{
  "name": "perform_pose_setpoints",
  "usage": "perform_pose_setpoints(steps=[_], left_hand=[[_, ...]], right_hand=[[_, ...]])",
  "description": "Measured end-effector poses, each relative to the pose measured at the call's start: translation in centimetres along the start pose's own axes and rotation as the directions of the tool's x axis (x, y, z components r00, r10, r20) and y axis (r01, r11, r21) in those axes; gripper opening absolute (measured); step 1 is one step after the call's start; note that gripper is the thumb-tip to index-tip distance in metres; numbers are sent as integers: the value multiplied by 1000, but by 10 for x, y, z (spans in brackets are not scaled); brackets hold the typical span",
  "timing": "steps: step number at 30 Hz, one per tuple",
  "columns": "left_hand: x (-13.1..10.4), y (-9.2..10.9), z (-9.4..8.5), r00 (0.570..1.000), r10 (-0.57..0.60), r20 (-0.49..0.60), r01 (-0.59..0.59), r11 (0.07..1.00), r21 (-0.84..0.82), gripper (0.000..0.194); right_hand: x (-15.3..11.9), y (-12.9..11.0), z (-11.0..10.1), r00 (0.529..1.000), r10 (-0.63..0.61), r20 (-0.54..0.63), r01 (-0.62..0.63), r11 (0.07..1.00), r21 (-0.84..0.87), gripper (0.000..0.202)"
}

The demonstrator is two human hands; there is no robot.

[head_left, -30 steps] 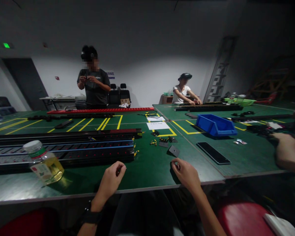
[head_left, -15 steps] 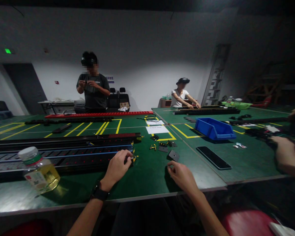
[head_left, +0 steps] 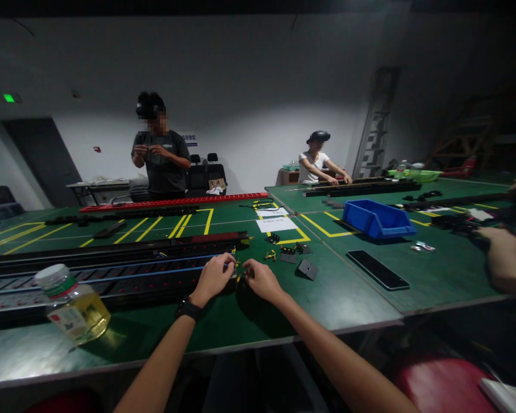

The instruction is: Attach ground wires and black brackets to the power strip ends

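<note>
My left hand (head_left: 215, 279) rests at the right end of a long black rail (head_left: 172, 279) with blue strips and red dots. Its fingers are curled closed over the rail's end; what they grip is hidden. Close beside it, my right hand (head_left: 261, 280) is closed in a pinch at small yellow-tipped connectors (head_left: 239, 273) on that end. Whatever lies between its fingertips is too small to make out. To the right of my right hand lie a black square plate (head_left: 307, 269) and several small black brackets (head_left: 296, 249). Loose yellow connectors (head_left: 270, 255) lie near these.
A drink bottle (head_left: 72, 304) stands front left, before the rail. On the right are a phone (head_left: 377, 269), a blue bin (head_left: 378, 219) and small packets (head_left: 422, 246). White paper labels (head_left: 277, 224) lie mid-table. Two people work across the table; another person's arm (head_left: 505, 258) reaches in at right.
My right hand has moved left, from beside the black square plate to the rail's end next to my left hand. My left hand stays at the rail's end.
</note>
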State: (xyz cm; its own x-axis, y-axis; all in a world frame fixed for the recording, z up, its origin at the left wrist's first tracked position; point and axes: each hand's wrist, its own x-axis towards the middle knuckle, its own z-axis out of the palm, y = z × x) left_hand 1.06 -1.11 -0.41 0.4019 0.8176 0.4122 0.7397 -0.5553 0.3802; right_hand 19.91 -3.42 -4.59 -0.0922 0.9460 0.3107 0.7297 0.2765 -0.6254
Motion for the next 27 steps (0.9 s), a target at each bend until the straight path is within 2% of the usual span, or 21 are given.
perform_pose_setpoints(steps=[5, 12, 19, 27], left_hand=[[-5, 0, 5, 999, -46, -28, 47, 998, 52, 26], [-9, 1, 4, 999, -52, -7, 52, 997, 65, 31], [-4, -10, 4, 996, -77, 36, 79, 995, -63, 24], [0, -19, 1, 999, 2, 52, 11, 969, -248, 28]], right_hand=[[-6, 8, 8, 999, -15, -43, 18, 996, 84, 33], [-7, 11, 10, 996, -44, -81, 51, 995, 87, 30], [-5, 15, 11, 995, -47, -83, 51, 998, 42, 27], [-7, 12, 10, 994, -70, -79, 71, 997, 14, 34]])
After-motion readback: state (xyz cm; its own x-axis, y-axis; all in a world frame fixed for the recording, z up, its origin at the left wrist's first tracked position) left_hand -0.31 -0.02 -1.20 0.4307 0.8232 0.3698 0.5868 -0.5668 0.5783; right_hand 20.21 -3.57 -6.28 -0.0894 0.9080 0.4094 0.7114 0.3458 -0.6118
